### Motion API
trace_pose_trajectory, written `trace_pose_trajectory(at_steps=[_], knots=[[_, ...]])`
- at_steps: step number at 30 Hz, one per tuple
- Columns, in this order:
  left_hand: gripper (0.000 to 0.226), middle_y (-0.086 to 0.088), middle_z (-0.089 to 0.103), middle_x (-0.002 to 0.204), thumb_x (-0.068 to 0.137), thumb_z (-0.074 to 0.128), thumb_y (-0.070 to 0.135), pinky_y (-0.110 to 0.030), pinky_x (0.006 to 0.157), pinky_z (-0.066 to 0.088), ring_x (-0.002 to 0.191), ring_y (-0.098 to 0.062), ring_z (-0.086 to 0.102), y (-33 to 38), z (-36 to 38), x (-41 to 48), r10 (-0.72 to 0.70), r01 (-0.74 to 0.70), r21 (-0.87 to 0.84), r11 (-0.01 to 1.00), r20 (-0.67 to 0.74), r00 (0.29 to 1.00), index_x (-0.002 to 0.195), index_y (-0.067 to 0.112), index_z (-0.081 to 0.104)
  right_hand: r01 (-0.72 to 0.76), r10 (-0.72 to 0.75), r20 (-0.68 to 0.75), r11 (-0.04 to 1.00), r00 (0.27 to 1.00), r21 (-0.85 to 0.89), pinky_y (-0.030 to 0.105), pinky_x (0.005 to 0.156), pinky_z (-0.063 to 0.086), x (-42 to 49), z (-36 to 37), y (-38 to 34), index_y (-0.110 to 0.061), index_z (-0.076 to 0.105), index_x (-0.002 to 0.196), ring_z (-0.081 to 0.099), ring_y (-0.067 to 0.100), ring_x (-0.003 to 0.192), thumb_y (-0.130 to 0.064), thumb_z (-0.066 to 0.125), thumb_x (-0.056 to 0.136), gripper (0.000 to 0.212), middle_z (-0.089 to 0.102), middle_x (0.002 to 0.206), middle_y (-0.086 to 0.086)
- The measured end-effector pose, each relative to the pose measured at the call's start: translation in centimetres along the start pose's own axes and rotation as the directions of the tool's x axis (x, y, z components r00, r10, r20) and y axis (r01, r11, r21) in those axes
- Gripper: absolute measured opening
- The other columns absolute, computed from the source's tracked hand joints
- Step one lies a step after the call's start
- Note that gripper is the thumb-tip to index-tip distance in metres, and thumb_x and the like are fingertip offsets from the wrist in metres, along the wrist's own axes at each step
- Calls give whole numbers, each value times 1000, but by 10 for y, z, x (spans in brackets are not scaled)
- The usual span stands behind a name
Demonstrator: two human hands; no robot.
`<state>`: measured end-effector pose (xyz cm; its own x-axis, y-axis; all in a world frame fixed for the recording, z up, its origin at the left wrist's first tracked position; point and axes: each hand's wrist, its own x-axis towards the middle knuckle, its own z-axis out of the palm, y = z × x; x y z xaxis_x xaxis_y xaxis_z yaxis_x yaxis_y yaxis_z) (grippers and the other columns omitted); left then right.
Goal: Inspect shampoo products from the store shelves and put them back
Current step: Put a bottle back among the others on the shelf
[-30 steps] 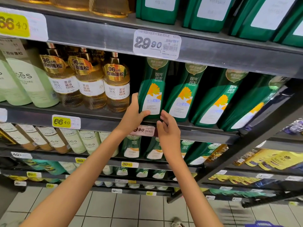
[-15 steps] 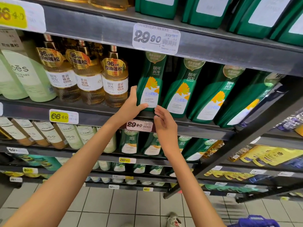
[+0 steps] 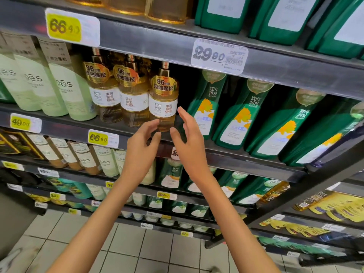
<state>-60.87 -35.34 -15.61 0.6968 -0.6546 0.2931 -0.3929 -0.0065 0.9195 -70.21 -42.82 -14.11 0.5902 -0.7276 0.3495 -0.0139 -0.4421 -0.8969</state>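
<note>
Store shelving fills the head view: grey metal boards with paper price tags clipped along their front edges, and pale floor tiles below. On the middle shelf (image 3: 65, 128) a row of amber bottles stands at the front edge; the rightmost amber bottle (image 3: 163, 99) is the likely target. The left hand (image 3: 140, 146) is raised with its fingers loosely extended and holds nothing. Its fingertips lie in front of that bottle's base, and contact cannot be confirmed. The right hand (image 3: 189, 138) is likewise spread and empty, in front of the dark gap between the amber bottle and the nearest green bottle (image 3: 204, 109), which stands leaning on the same shelf.

Step in hand, as judged: reaching to take a product for inspection. A sound grasp takes the ribbed lower body from both sides, below the label, and draws it straight outward so that the neighbours are not knocked.

Amber bottles: clear, ribbed, round-shouldered, with gold foil collars and narrow metallic necks. Green bottles: glossy, opaque, flattened, tapering.
</note>
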Motion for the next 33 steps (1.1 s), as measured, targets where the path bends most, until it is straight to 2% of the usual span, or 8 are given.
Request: trace_pose_trajectory(at_steps=[6,8,10,13,21,25,29,33], knots=[[29,2,60,117,93,52,10,-20,95,40,112,-9,55,-9,-27,-3,-50,52,27,998,-69,996,122,11,56,-72,67,-139,997,988,-30,-6,94,13,29,29,-3,-9,21,148,25,-2,128,-21,55,95,64,27,152,3],[30,2,60,118,93,51,10,-12,91,40,110,-6,55,-14,-34,-5,-60,64,41,997,-83,995,123,10,55,-129,122,-137,991,983,-41,3,101,14,38,38,1,-8,17,149,23,11,138,-25,59,92,73,23,154,6],[31,2,60,120,93,51,9,-4,87,40,110,-5,55,-17,-40,-8,-85,87,19,996,-90,992,124,9,55,-153,149,-139,988,979,-17,26,113,25,47,45,3,-2,23,146,32,24,136,-26,65,88,75,32,148,14],[30,1,60,121,94,50,9,-15,93,40,111,-7,55,-19,-48,-12,-111,112,5,994,-101,989,123,9,56,-134,139,-171,990,975,39,44,101,41,55,52,8,1,40,125,50,27,116,-22,71,83,57,49,123,17],[30,0,61,121,93,52,12,-33,102,41,115,-10,54,-31,-50,-40,-171,173,15,985,-75,982,123,14,55,-157,165,-201,986,966,56,40,100,41,62,60,9,4,38,121,48,30,116,-13,74,80,57,47,122,19],[36,5,55,127,92,54,19,-25,102,36,121,-8,49,-31,-47,-43,-106,109,48,993,-57,993,128,18,51,-129,159,-245,983,956,133,33,97,45,37,59,-6,-10,40,123,50,24,114,-17,75,79,57,48,123,14],[64,14,40,138,77,55,57,-10,99,27,130,-2,35,-27,-44,-53,-148,154,-57,986,90,985,134,31,38,-179,225,-207,959,952,219,4,64,44,-6,35,-20,-18,41,115,58,-8,85,-19,77,75,53,56,109,2],[95,23,50,120,42,58,88,-3,88,38,109,19,48,-17,-38,-70,-213,275,-155,949,328,920,120,37,38,-325,326,39,910,945,256,12,70,50,-42,11,-19,-14,52,116,65,-2,88,-22,72,80,42,66,106,-2]])
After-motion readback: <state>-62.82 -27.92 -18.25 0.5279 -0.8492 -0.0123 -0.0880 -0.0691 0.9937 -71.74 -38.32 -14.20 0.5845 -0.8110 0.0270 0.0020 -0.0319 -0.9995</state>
